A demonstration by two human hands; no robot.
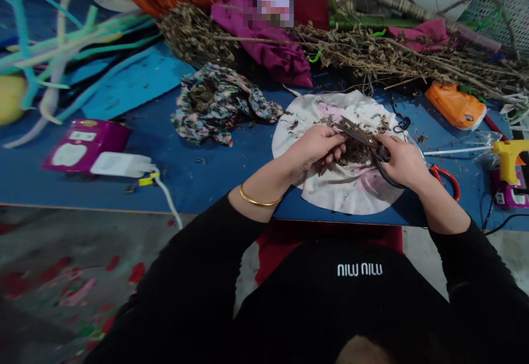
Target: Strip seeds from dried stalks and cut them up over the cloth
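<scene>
My right hand point(400, 160) is closed round the black handles of a pair of scissors point(359, 132). The blades point left, slightly apart, and their tips reach the fingers of my left hand point(317, 151). Thumb and fingers of that left hand are pinched together; whatever lies between them is too small or hidden to name. Beneath both hands is a heap of crumbled dried plant bits point(354, 153). It rests on a round white cloth point(366, 201) with pale pink patches, spread on the blue table point(231, 187).
A patterned cloth point(231, 96) holding dried matter lies to the left. Dried stalks point(372, 55) stretch along the back. On the right are red-handled scissors point(450, 179), a yellow glue gun point(508, 157) and an orange packet point(454, 105). A purple pack point(88, 143) sits at left.
</scene>
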